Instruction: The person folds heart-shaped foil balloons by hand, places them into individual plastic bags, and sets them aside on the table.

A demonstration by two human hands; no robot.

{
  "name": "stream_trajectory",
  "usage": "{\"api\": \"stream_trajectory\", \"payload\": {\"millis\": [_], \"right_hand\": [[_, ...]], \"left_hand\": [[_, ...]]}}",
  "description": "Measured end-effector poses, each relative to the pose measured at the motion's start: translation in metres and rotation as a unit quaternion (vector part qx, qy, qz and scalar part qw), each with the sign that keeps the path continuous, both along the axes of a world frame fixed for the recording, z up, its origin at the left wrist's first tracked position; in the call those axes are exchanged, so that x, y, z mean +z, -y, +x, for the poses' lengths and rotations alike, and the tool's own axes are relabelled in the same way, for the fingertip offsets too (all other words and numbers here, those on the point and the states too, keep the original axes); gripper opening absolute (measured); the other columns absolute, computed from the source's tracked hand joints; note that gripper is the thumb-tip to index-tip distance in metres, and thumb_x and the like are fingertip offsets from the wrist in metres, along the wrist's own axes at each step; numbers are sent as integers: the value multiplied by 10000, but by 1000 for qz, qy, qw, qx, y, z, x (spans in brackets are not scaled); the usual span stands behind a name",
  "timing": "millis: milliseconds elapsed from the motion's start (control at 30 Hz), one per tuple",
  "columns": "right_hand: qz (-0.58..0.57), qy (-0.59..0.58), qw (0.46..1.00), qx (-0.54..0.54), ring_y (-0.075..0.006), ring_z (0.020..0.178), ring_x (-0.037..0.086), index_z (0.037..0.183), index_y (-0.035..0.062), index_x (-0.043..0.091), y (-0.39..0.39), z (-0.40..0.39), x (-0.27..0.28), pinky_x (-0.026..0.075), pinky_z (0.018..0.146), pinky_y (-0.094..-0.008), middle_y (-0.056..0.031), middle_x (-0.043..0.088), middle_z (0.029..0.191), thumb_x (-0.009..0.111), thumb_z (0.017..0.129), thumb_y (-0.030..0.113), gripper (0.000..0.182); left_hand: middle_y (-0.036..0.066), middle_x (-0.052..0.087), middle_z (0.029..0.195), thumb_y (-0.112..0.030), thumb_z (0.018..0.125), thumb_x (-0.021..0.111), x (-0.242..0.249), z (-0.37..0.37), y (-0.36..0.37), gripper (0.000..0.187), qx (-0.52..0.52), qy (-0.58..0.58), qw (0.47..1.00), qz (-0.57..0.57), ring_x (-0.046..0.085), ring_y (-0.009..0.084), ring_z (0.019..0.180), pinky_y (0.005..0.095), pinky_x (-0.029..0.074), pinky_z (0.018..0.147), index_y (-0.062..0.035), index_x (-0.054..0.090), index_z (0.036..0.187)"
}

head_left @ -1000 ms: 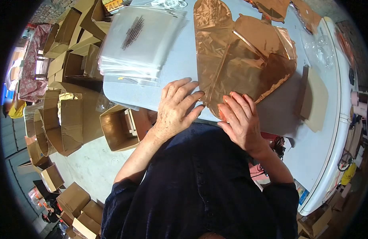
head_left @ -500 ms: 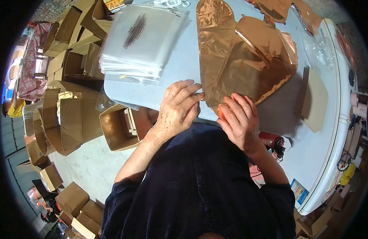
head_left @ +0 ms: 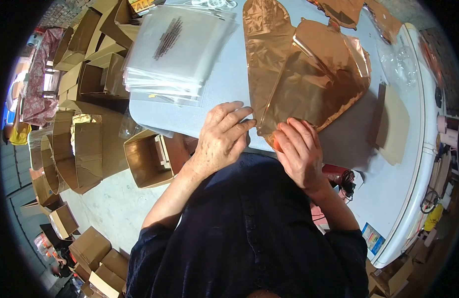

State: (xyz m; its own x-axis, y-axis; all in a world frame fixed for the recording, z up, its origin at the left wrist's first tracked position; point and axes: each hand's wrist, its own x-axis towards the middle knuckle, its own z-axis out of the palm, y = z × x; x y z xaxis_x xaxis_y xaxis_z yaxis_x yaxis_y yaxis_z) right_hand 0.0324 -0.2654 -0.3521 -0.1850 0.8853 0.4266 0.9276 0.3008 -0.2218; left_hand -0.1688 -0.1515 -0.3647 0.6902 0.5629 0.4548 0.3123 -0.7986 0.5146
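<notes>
A large, creased copper-coloured foil sheet (head_left: 309, 84), shaped like a flat balloon, lies on the light table with its narrow end toward me. At the left edge of that end, my left hand (head_left: 220, 139) is closed with bent fingers, its fingertips on the foil; its thumb tip is partly hidden. My right hand (head_left: 301, 154) has its fingers pressed together around the foil's lower edge, and an orange-red glow shows between them. Left of the foil is a stack of clear plastic bags (head_left: 175, 54) with dark print on the top one.
More copper foil (head_left: 341, 11) lies at the far edge, with clear crumpled plastic (head_left: 400, 64) to the right. A beige flat piece (head_left: 392, 126) rests on the table (head_left: 373, 186). Open cardboard boxes (head_left: 88, 149) crowd the left side, one box (head_left: 147, 161) near my left forearm.
The foil's narrow end has shifted slightly, and its creases catch the light differently. My left fingertips are a little further right; my right hand has barely moved.
</notes>
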Motion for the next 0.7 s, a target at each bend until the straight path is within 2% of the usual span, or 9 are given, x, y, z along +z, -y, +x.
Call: {"api": "stream_trajectory", "payload": {"millis": [200, 400, 500, 633, 700], "right_hand": [[-34, -16, 999, -5, -301, 1160, 518, 1040, 5, 633, -2, -3, 7, 416, 995, -478, -136, 602, 1153, 757, 721, 155, 374], [-31, -41, 999, 6, -327, 1233, 456, 1163, 17, 580, 2, 2, 8, 357, 1025, -520, -142, 533, 1267, 803, 670, 237, 583], [-61, -23, 997, -28, -373, 1237, 453, 1228, -14, 553, 5, 2, 21, 330, 1047, -536, -184, 515, 1302, 783, 679, 212, 637], [-52, -11, 995, -83, -384, 1246, 430, 1299, -20, 488, 6, 8, 14, 303, 1055, -535, -200, 466, 1345, 715, 763, 239, 636], [-47, -9, 995, -86, -388, 1217, 437, 1294, 14, 487, 4, 9, 11, 316, 1025, -550, -186, 464, 1323, 763, 714, 239, 681]], "left_hand": [[65, 637, 1125, -14, 695, 617, 2, -1, 0, 265, -8, 2, 1000, -16, 551, 267, 1129, 408, 424, 949, -37, 706, 944], [80, 627, 1165, -19, 718, 643, 4, -1, 0, 303, 5, 11, 998, -56, 542, 280, 1176, 412, 410, 989, -49, 689, 1016], [82, 621, 1164, -26, 723, 653, 4, -2, -1, 301, -6, -13, 999, -40, 541, 281, 1175, 411, 411, 985, -47, 683, 1022], [86, 623, 1163, -27, 725, 654, 3, -2, -1, 300, -9, -14, 999, -36, 541, 282, 1175, 411, 413, 980, -42, 688, 1023], [88, 625, 1163, -28, 724, 655, 3, -2, -1, 300, -10, -13, 999, -35, 542, 283, 1174, 411, 414, 980, -38, 691, 1022]]}}
